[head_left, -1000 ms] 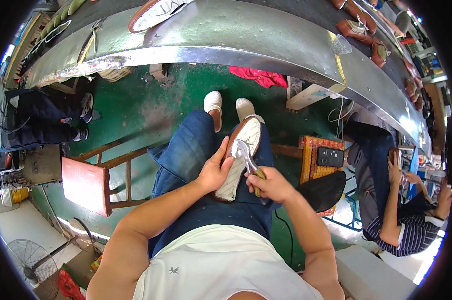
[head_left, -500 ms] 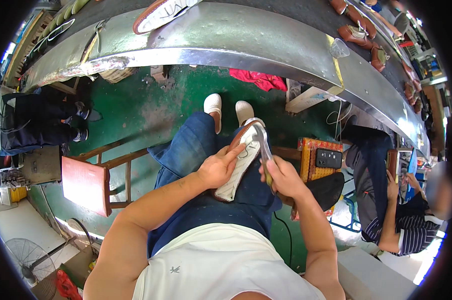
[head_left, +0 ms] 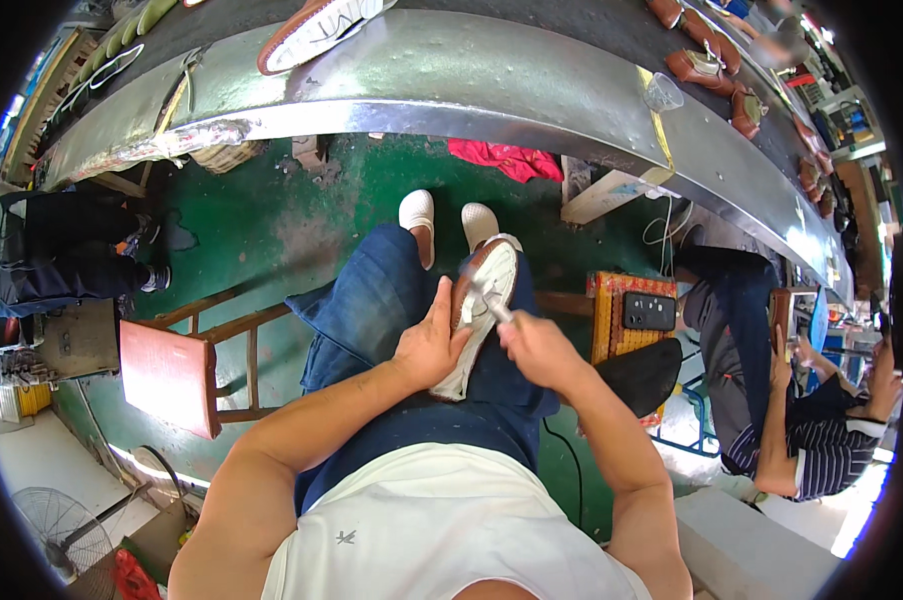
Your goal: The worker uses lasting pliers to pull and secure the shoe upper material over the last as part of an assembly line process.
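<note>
Shoe [head_left: 476,340] on lap [head_left: 508,383]; metal bench [head_left: 531,80], green floor [head_left: 261,240].

White, brown and blue over a green floor [head_left: 301,225]

The shoe [head_left: 478,335] is white with a brown rim, and the tool [head_left: 499,310] is silver-grey. The person wears a white shirt [head_left: 451,510] with a small grey mark, faded blue jeans [head_left: 366,310] and white clogs [head_left: 417,215]. The table [head_left: 451,80] has a shiny silver-grey edge; brown shoes [head_left: 699,68] stand out at its right. A cloth [head_left: 506,160] is pinkish red. The stool seat [head_left: 169,375] is reddish brown. A black phone [head_left: 648,311] contrasts with a yellow-orange patterned mat [head_left: 608,330] trimmed in red. A co-worker's dark shirt [head_left: 816,455] carries pale stripes.
</note>
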`<control>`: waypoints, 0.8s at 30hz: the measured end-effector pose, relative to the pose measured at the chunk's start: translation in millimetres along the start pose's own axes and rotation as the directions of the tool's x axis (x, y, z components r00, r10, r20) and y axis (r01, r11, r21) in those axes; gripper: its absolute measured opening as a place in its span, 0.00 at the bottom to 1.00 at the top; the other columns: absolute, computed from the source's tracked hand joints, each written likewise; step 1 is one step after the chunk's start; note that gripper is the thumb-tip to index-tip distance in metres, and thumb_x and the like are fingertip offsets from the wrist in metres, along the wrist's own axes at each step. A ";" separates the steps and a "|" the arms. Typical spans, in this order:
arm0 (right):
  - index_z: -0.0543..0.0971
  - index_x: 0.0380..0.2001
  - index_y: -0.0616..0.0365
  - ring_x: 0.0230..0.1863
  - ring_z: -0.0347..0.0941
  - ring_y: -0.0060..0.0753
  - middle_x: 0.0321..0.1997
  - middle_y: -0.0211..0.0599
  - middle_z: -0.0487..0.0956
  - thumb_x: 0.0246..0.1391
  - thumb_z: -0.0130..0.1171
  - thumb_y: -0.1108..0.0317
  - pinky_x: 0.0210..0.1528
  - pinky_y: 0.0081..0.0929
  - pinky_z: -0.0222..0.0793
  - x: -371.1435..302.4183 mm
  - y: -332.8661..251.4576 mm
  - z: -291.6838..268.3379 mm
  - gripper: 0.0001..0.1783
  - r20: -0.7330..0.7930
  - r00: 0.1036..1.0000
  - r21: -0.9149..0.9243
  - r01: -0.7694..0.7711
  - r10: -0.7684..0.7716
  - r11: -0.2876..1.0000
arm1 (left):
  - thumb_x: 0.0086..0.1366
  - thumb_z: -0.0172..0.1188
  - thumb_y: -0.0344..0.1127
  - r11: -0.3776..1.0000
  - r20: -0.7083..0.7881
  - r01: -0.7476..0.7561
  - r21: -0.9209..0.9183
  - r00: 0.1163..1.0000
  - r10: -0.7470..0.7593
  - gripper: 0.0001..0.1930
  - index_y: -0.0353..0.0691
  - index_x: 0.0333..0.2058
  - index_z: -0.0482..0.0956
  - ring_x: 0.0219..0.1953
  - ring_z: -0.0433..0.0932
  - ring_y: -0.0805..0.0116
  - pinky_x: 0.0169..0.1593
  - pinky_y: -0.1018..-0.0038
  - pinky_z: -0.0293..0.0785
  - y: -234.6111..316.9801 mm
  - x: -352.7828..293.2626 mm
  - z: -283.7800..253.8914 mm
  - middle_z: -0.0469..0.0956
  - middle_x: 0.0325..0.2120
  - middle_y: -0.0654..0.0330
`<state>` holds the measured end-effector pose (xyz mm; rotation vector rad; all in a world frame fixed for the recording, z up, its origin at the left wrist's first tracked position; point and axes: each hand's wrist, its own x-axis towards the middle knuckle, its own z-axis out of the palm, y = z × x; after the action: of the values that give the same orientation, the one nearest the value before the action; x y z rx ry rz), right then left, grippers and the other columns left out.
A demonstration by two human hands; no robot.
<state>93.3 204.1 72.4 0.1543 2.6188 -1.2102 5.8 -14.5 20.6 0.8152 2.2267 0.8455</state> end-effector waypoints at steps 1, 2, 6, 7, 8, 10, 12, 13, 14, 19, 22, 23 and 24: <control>0.74 0.35 0.66 0.34 0.77 0.69 0.29 0.63 0.80 0.71 0.48 0.52 0.39 0.57 0.71 -4.5 -0.9 10.7 0.24 -0.015 0.996 -0.143 0.083 -0.086 0.986 | 0.71 0.56 0.41 0.994 -0.031 0.003 -0.106 1.000 -0.007 0.48 0.35 0.74 0.31 0.66 0.65 0.36 0.65 0.59 0.68 -5.4 0.3 6.2 0.45 0.74 0.37; 0.74 0.35 0.66 0.34 0.77 0.69 0.29 0.63 0.80 0.71 0.48 0.52 0.39 0.57 0.71 -8.2 2.4 12.4 0.24 -0.009 0.997 -0.135 0.076 -0.078 0.988 | 0.70 0.58 0.41 0.978 -0.060 0.006 -0.210 0.998 -0.019 0.49 0.35 0.74 0.30 0.71 0.60 0.39 0.70 0.62 0.62 -11.5 -1.2 12.1 0.44 0.74 0.37; 0.73 0.34 0.65 0.34 0.76 0.69 0.30 0.61 0.79 0.72 0.46 0.50 0.39 0.55 0.71 -18.7 -5.5 -13.3 0.25 0.134 0.978 -0.045 -0.152 0.157 0.987 | 0.71 0.59 0.38 0.804 0.329 0.123 -0.582 0.940 0.095 0.51 0.43 0.75 0.26 0.78 0.40 0.51 0.75 0.69 0.43 -17.2 -25.5 -12.5 0.40 0.76 0.42; 0.73 0.35 0.64 0.34 0.76 0.69 0.31 0.61 0.80 0.71 0.47 0.50 0.39 0.55 0.71 -22.7 -17.5 -15.9 0.24 0.092 0.991 0.016 -0.099 0.097 0.995 | 0.70 0.60 0.36 0.807 0.311 0.143 -0.573 0.949 0.053 0.52 0.45 0.75 0.25 0.77 0.43 0.49 0.75 0.68 0.45 -13.3 -27.0 -15.3 0.43 0.75 0.41; 0.74 0.35 0.64 0.34 0.76 0.69 0.33 0.60 0.80 0.71 0.47 0.50 0.39 0.54 0.72 -25.5 -26.5 -13.7 0.24 0.043 0.998 0.074 -0.040 0.037 0.996 | 0.70 0.60 0.36 0.809 0.306 0.145 -0.570 0.951 0.046 0.52 0.45 0.75 0.25 0.77 0.43 0.49 0.75 0.68 0.45 -12.8 -27.9 -12.5 0.43 0.75 0.41; 0.74 0.35 0.62 0.36 0.77 0.67 0.34 0.58 0.80 0.70 0.49 0.52 0.39 0.54 0.72 -35.4 -30.5 10.1 0.21 -0.111 0.981 0.007 0.162 -0.160 0.987 | 0.68 0.61 0.34 0.894 0.097 -0.022 -0.448 0.993 0.073 0.53 0.44 0.75 0.26 0.76 0.47 0.48 0.75 0.67 0.46 -14.8 -29.7 -4.3 0.45 0.74 0.41; 0.73 0.34 0.61 0.38 0.78 0.64 0.33 0.57 0.80 0.69 0.50 0.52 0.40 0.56 0.72 -33.1 -19.4 22.1 0.20 0.150 0.989 -0.220 0.039 -0.006 0.975 | 0.66 0.62 0.33 0.896 0.031 -0.033 -0.442 0.998 0.052 0.52 0.42 0.76 0.31 0.75 0.51 0.48 0.74 0.67 0.49 -24.6 -30.3 3.1 0.49 0.73 0.41; 0.73 0.34 0.61 0.36 0.78 0.64 0.34 0.57 0.80 0.69 0.49 0.52 0.38 0.55 0.72 -33.3 -6.1 28.5 0.21 0.125 0.992 -0.195 0.053 -0.029 0.979 | 0.67 0.62 0.33 0.890 0.033 -0.028 -0.454 0.998 0.048 0.50 0.41 0.76 0.33 0.75 0.53 0.51 0.74 0.67 0.50 -27.9 -33.9 0.3 0.51 0.73 0.43; 0.75 0.36 0.62 0.35 0.80 0.60 0.32 0.53 0.81 0.71 0.48 0.53 0.38 0.49 0.74 -35.4 2.8 22.3 0.20 0.162 0.985 -0.003 -0.062 0.061 0.998 | 0.68 0.61 0.32 0.884 0.023 -0.039 -0.466 0.998 0.056 0.48 0.41 0.76 0.36 0.74 0.54 0.55 0.74 0.67 0.51 -31.4 -27.4 -5.1 0.53 0.73 0.46; 0.77 0.41 0.66 0.30 0.81 0.32 0.30 0.40 0.81 0.74 0.42 0.52 0.36 0.30 0.76 -52.0 35.4 28.7 0.25 -0.095 0.976 0.529 -0.118 0.197 0.840 | 0.71 0.58 0.27 0.254 0.149 0.125 -0.959 0.986 0.080 0.40 0.38 0.76 0.46 0.72 0.59 0.69 0.73 0.69 0.53 12.8 -28.1 -93.3 0.58 0.72 0.58; 0.77 0.44 0.67 0.32 0.81 0.29 0.33 0.39 0.82 0.75 0.40 0.50 0.36 0.28 0.77 -42.3 49.2 41.1 0.28 -0.037 0.972 0.573 -0.169 0.232 0.802 | 0.71 0.58 0.28 0.312 -0.007 -0.052 -0.949 0.990 0.144 0.40 0.35 0.75 0.47 0.73 0.57 0.65 0.73 0.66 0.53 41.6 0.3 -159.4 0.56 0.74 0.55; 0.77 0.44 0.67 0.31 0.81 0.29 0.33 0.39 0.82 0.75 0.40 0.50 0.36 0.29 0.77 -37.6 58.6 47.8 0.28 -0.009 0.969 0.604 -0.193 0.248 0.774 | 0.70 0.60 0.28 0.306 -0.073 -0.137 -0.942 0.975 0.211 0.40 0.34 0.75 0.47 0.72 0.59 0.64 0.73 0.65 0.55 63.5 23.8 -188.0 0.57 0.73 0.54; 0.77 0.44 0.67 0.31 0.81 0.29 0.33 0.39 0.82 0.75 0.40 0.50 0.36 0.29 0.77 -33.7 63.1 46.8 0.28 -0.016 0.971 0.604 -0.180 0.238 0.776 | 0.69 0.60 0.29 0.340 -0.082 -0.146 -0.929 0.977 0.195 0.40 0.34 0.74 0.49 0.71 0.61 0.65 0.72 0.66 0.57 77.5 51.4 -217.3 0.59 0.72 0.53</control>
<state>147.0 209.8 6.1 0.6134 2.1055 -1.9394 -156.3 -6.7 192.4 0.4358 1.1819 1.9194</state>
